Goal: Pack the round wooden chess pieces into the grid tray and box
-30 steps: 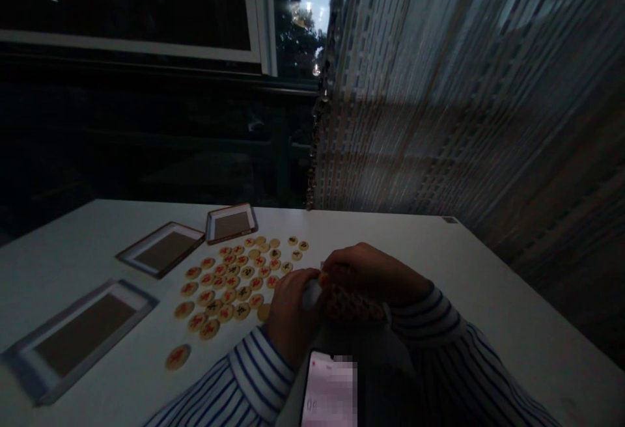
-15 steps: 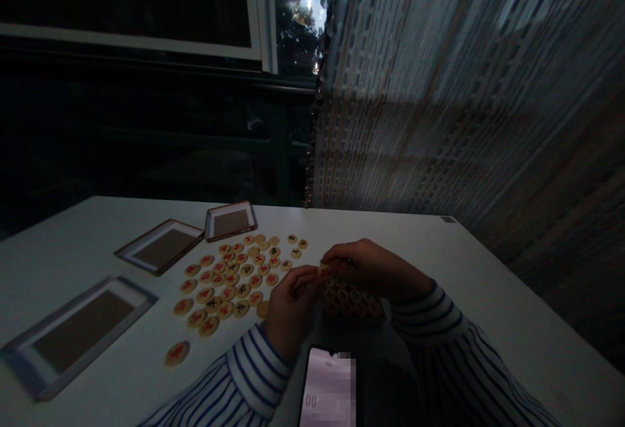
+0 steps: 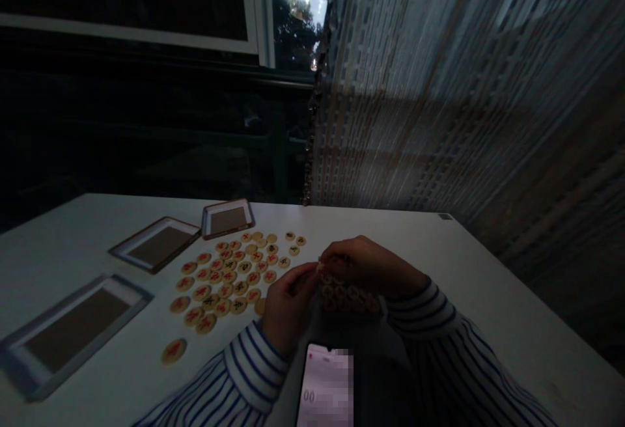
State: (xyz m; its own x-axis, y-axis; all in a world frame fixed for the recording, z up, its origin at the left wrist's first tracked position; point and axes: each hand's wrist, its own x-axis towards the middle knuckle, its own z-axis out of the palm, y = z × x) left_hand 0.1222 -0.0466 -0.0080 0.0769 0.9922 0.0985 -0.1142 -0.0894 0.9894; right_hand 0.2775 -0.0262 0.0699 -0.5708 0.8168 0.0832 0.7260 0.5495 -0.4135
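Observation:
Fingertips of my left hand (image 3: 289, 303) and my right hand (image 3: 359, 259) meet at a small round xiangqi piece (image 3: 321, 269), both closed about it. It is dim there, and my fingers cover most of this piece. Right below my right hand, rows of stacked xiangqi pieces (image 3: 349, 298) stand close together, their upper part partly hidden by that hand. To the left of my left hand, many loose wooden xiangqi pieces (image 3: 228, 276) lie spread on the white table (image 3: 131, 388), with red or black characters; a few show plain faces.
Three shallow rectangular trays or lids, a near one (image 3: 78, 332), a middle one (image 3: 155, 245) and a far one (image 3: 227, 219), lie along the left. A lit phone (image 3: 325, 385) is in front of me. A string curtain (image 3: 390, 88) hangs behind the table beside a window.
The view has shifted slightly, so the table's things sit a little further left. My hands stay together at the stack, and the piece between them is more covered by my fingers.

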